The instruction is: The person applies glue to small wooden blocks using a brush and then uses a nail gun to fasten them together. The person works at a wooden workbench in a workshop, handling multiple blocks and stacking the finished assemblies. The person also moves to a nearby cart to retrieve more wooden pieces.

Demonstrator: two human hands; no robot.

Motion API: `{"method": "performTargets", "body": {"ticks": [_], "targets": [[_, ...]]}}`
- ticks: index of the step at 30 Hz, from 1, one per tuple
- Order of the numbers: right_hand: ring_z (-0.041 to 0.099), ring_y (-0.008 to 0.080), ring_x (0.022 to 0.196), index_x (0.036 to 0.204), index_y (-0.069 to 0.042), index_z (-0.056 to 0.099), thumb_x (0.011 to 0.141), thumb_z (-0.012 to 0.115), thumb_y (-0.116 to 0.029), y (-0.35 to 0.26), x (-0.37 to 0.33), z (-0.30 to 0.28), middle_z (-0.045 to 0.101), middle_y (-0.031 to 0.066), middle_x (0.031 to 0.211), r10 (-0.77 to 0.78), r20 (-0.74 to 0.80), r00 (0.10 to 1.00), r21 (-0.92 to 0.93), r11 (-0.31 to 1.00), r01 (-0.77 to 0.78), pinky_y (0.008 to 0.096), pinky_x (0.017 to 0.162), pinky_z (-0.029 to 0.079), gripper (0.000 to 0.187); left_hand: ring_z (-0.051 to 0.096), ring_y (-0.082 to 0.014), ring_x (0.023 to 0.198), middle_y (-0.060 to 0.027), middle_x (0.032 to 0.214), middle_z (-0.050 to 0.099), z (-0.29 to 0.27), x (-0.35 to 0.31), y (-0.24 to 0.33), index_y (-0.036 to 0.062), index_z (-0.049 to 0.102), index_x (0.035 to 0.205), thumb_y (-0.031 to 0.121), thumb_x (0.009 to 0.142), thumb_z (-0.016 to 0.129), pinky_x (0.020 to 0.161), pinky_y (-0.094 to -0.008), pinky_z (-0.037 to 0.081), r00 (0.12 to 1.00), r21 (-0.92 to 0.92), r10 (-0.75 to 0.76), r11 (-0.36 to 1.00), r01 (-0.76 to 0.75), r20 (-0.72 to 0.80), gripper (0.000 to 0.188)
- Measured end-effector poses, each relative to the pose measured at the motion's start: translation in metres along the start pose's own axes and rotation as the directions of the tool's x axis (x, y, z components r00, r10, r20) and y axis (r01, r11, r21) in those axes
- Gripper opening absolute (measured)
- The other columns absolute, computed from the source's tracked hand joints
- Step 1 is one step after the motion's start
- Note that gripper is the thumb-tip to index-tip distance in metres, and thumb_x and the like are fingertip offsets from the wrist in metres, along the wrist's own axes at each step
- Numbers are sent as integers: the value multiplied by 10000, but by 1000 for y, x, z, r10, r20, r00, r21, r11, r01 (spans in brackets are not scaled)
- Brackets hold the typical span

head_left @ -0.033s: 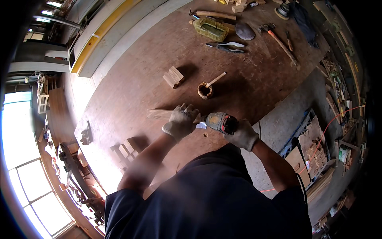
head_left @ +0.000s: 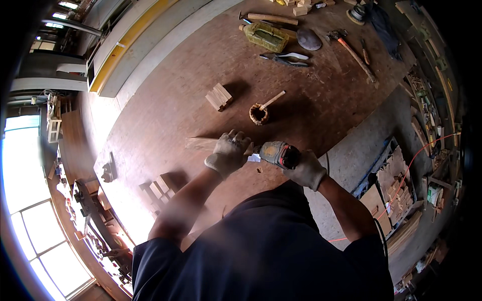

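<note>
- The left hand (head_left: 227, 153), in a pale work glove, has its fingers curled over a wooden piece (head_left: 200, 143), gripping it near its right end.
- That wooden piece lies at the middle of the brown tabletop (head_left: 170, 113), its longer visible part reaching left from the glove.
- The right hand (head_left: 306, 170), gloved likewise, is closed around the rear of a power drill (head_left: 275, 153); most of its fingers are hidden.
- The drill lies level and points left, its nose just beside the left hand; whether the tip touches the wood cannot be told.
- A small white slip (head_left: 254, 158) shows on the near side of the drill's nose.
- Just beyond the drill stands a crusted brown pot (head_left: 258, 115) with a pale stick (head_left: 273, 99) leaning out to the far right.
- Left of the pot and farther off sits a bundle of wooden blocks (head_left: 219, 97).
- More wood pieces (head_left: 163, 186) stand at the near left, beside the left forearm.
- Toward the far side lie pliers (head_left: 286, 60), a clear bottle (head_left: 264, 37) with yellowish contents, on its side, and a dark rounded object (head_left: 309, 39).
- At the far right are an orange-handled hammer (head_left: 354, 54) and a dark cloth (head_left: 384, 31).
- Off the table to the right, a crate (head_left: 384, 163) holds boards and small wood pieces, with a red cord (head_left: 410, 161) running across it.
</note>
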State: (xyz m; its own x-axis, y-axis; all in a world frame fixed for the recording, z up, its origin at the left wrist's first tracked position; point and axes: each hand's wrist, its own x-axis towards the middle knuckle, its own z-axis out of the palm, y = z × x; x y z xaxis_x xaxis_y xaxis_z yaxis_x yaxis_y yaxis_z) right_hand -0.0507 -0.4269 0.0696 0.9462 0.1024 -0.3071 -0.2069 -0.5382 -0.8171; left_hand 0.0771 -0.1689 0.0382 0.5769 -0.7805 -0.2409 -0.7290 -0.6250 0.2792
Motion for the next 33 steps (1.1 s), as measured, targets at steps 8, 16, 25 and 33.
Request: {"method": "performTargets", "body": {"ticks": [8, 16, 25, 33], "targets": [[753, 371, 952, 1008, -43, 734, 807, 743, -155, -4, 0, -3, 764, 203, 949, 1, 12, 1000, -19, 1000, -1, 438, 826, 620, 231, 603, -356, 1168, -146, 1198, 664, -18, 5, 6, 70, 708, 1198, 301, 827, 764, 1008, -482, 503, 998, -37, 3, 999, -1, 69, 440], [751, 371, 977, 1041, -40, 732, 825, 735, -154, -5, -1, -2, 764, 208, 975, 9, -3, 1000, 47, 999, -9, 433, 839, 619, 243, 608, -354, 1159, -145, 1181, 671, 6, 0, -5, 64, 711, 1187, 286, 830, 759, 996, -479, 510, 997, -14, 49, 999, -50, -52, 423], [760, 346, 1016, 1080, -19, 737, 824, 741, -155, 8, -7, -2, 771, 219, 1003, -29, -39, 999, 86, 996, 33, 406, 858, 620, 290, 604, -352, 1165, -145, 1194, 670, -2, 1, -1, 60, 709, 1199, 303, 845, 752, 1000, -478, 505, 1000, -28, 14, 1000, -13, 6, 431], [768, 257, 1043, 1146, 2, 727, 844, 738, -143, -1, -5, -17, 784, 176, 1059, 61, -82, 995, 192, 980, -44, 372, 903, 601, 335, 602, -341, 1154, -152, 1188, 668, -2, -5, 5, 58, 689, 1229, 282, 875, 701, 958, -450, 491, 999, 155, 33, 987, -31, -6, 419]]}}
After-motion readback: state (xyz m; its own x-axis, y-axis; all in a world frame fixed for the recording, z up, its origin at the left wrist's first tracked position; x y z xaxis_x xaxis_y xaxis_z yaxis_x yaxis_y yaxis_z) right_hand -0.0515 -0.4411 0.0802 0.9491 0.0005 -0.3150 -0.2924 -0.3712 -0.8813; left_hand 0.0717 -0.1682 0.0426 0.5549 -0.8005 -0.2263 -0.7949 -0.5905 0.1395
